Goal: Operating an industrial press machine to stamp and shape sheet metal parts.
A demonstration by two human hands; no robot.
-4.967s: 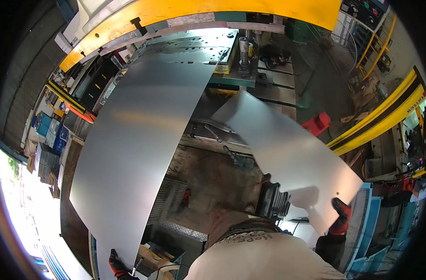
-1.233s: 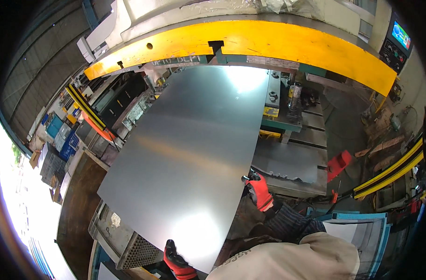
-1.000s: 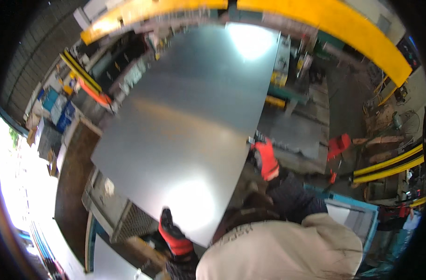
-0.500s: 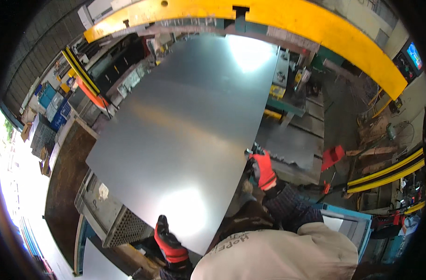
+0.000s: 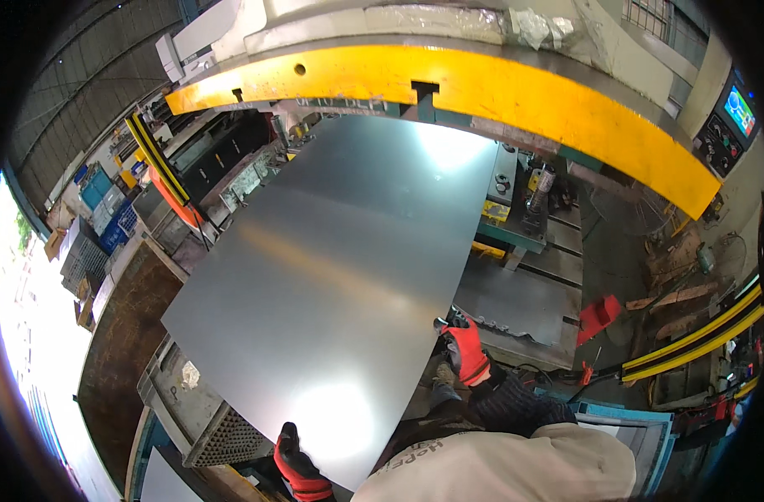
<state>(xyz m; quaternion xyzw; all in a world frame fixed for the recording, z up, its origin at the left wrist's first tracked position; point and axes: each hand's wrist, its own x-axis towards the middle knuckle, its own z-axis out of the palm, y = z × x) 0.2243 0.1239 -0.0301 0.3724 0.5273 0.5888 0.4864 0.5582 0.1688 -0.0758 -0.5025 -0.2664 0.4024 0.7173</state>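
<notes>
A large, smooth grey metal sheet [image 5: 340, 243] stretches away from me, its far end under a yellow press beam [image 5: 482, 79]. My left hand [image 5: 300, 468], in a red and black glove, grips the near left edge with the thumb on top; its fingers are hidden below. At the right edge, my right hand [image 5: 465, 347], gloved alike, is closed on the sheet's rim. Bright light reflects off the sheet near my left hand and at the far end.
Right of the sheet are a die block [image 5: 503, 180] and a slotted press bed [image 5: 557, 276]. A grey plastic crate [image 5: 177, 402] stands at the left. Yellow-black guard bars [image 5: 691, 335] flank the right side. A lit control screen [image 5: 740, 110] is at the upper right.
The view has tilted up, so the beam, sheet and hands sit lower in the picture. Both hands keep hold of the sheet at about the same places.
</notes>
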